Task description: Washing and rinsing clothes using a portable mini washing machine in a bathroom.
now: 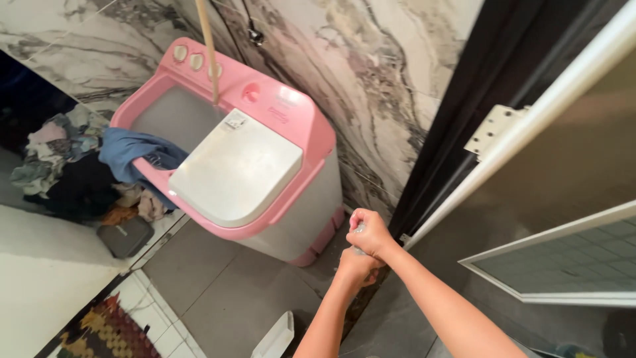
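Two hands are seen low in the middle, pressed together. The right hand (pixel 369 232) is closed as a fist around a small clear object (pixel 358 229), only partly visible, and the left hand (pixel 356 267) is cupped just below it. Behind them, a pink washing machine (pixel 265 179) is placed, with blue cloth (pixel 136 151) hung over its rim.

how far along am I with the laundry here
Done: a blue garment hangs over the rim of the pink washing machine, whose white lid is down. In hand: right hand and left hand grip something small and clear. Left: a clothes pile lies beside the machine.
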